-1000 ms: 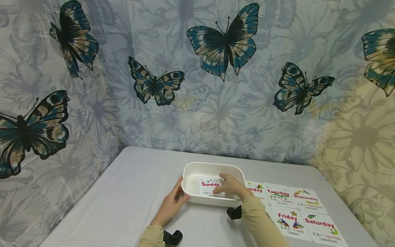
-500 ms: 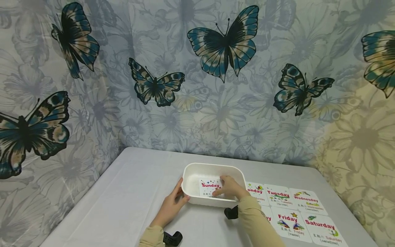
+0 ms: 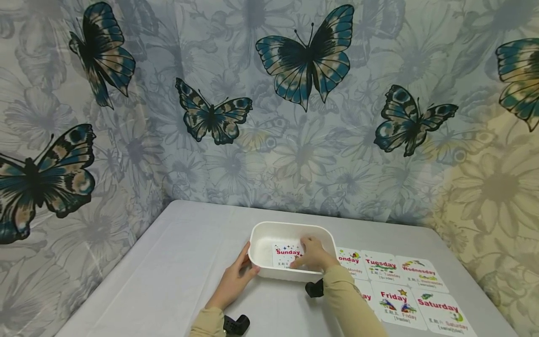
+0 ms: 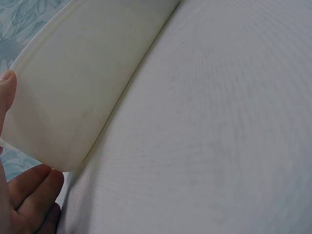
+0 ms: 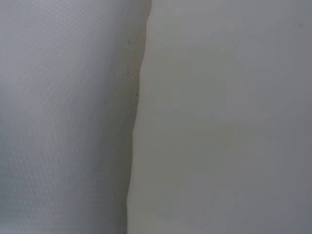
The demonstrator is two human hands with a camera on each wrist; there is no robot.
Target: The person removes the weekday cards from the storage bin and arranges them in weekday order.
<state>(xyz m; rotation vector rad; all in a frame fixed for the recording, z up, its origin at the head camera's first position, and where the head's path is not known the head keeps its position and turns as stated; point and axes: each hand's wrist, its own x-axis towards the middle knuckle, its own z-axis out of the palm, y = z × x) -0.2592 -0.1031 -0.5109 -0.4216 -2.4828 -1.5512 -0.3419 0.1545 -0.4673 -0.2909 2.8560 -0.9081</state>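
Note:
A white plastic bin (image 3: 290, 275) stands on the table, with a card reading "Sunday" (image 3: 283, 255) lying face up inside. My left hand (image 3: 232, 281) grips the bin's left end, fingers round the corner and thumb on the near side; the left wrist view shows its fingertips (image 4: 51, 183) at the bin's end wall. Reaching over the near wall, my right hand (image 3: 313, 255) is inside the bin. Its thumb and fingers are curled over the card's right part, at the near and far edges, and hide that part. The right wrist view shows only the bin's outer wall (image 5: 219, 122) and cloth.
Right of the bin lie several weekday cards in two rows, among them Tuesday (image 3: 380, 267), Wednesday (image 3: 419, 271), Friday (image 3: 397, 304) and Saturday (image 3: 440, 311). My right forearm partly covers the nearest ones. A butterfly-print curtain (image 3: 269, 178) hangs behind the white-covered table (image 3: 168, 267).
My right hand has lowered a little and its fingers have drawn in around the Sunday card's right part. The left hand and the bin stay in place.

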